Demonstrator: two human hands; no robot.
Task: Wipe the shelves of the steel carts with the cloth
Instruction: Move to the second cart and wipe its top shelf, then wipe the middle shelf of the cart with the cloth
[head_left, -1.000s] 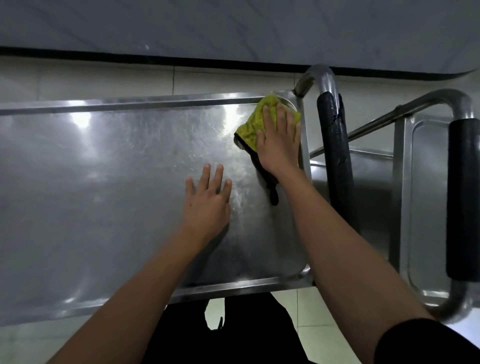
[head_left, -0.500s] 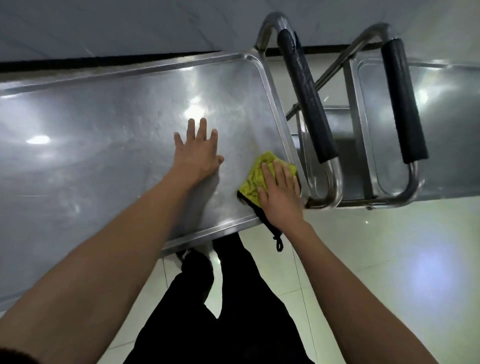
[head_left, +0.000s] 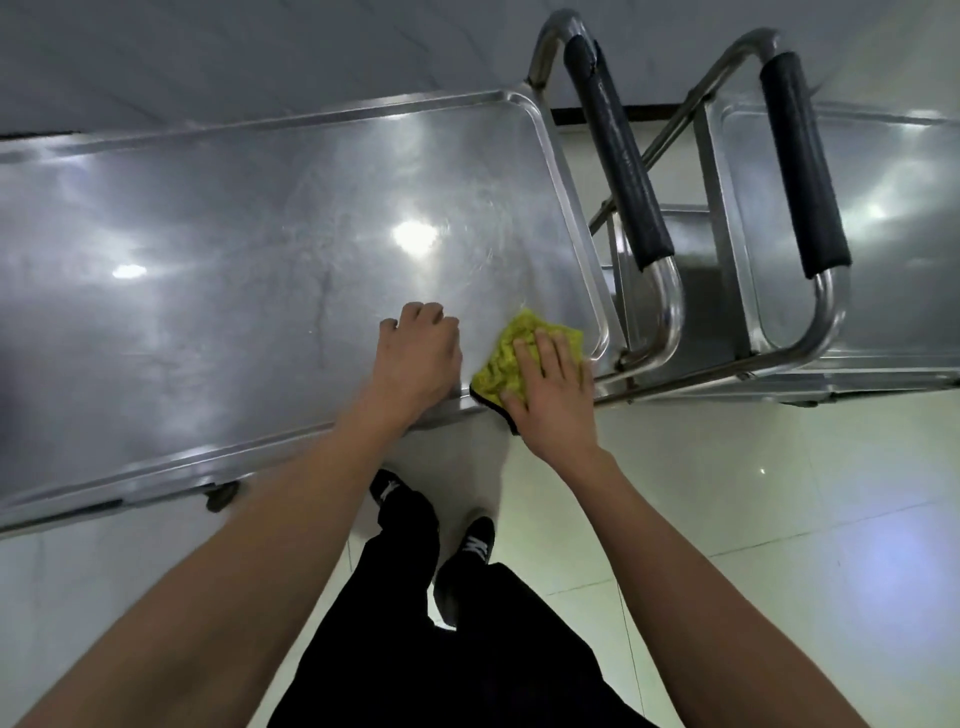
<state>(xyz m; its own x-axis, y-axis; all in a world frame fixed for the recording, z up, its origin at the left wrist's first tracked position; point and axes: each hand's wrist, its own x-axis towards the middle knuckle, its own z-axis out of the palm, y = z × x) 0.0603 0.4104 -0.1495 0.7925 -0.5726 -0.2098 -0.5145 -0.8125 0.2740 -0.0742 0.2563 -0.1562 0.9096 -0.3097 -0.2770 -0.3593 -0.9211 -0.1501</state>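
Note:
A long steel cart's top shelf (head_left: 234, 249) fills the left and middle of the head view. At its near right corner lies a yellow-green cloth (head_left: 506, 358) with a dark edge. My right hand (head_left: 550, 389) lies flat on the cloth and presses it onto the shelf by the near rim. Just left of it, my left hand (head_left: 421, 358) rests on the shelf near the front rim, fingers curled under, nothing in it. A second steel cart (head_left: 893, 234) stands to the right.
Two cart handles with black foam grips (head_left: 618, 156) (head_left: 805, 166) stand between the carts, close to my right hand. A lower shelf (head_left: 696, 291) shows between them. Pale tiled floor (head_left: 779, 519) and my legs and shoes are below; a wall runs behind.
My right hand has dragged the cloth from the shelf's far right corner back to the near right corner. My left hand slid toward the front rim and curled its fingers.

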